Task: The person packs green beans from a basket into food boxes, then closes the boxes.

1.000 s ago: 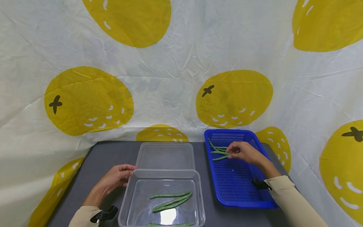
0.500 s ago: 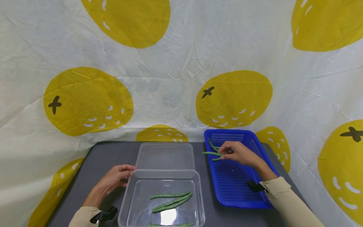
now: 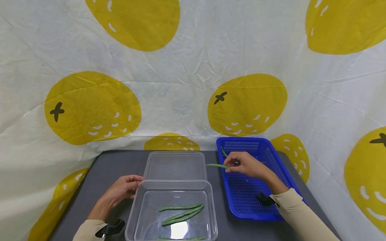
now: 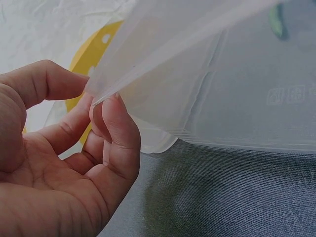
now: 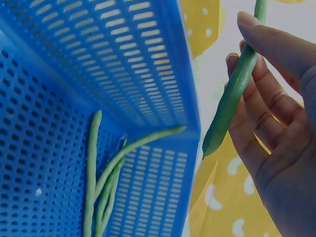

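Note:
My right hand [image 3: 245, 164] pinches a green bean [image 3: 214, 165] between thumb and fingertips, above the left side of a blue plastic basket [image 3: 230, 201]. The bean's free end points left, past the basket rim. In the right wrist view, several more green beans [image 5: 91, 173] lie in a corner of the basket. My left hand [image 3: 120, 191] pinches the far left corner of a clear plastic container [image 3: 178, 182], thumb on one side of the rim and fingers on the other. Several green beans [image 3: 182, 217] lie on the container's floor.
Behind the container, a clear flat lid [image 3: 176, 165] lies on the dark grey tabletop [image 3: 120, 160]. A white cloth [image 3: 178, 100] with big yellow fruit prints hangs at the back and sides.
My right hand has lifted one bean from the others in the basket and moved it left, so that it reaches over the rim. The left hand has stayed on the container's corner.

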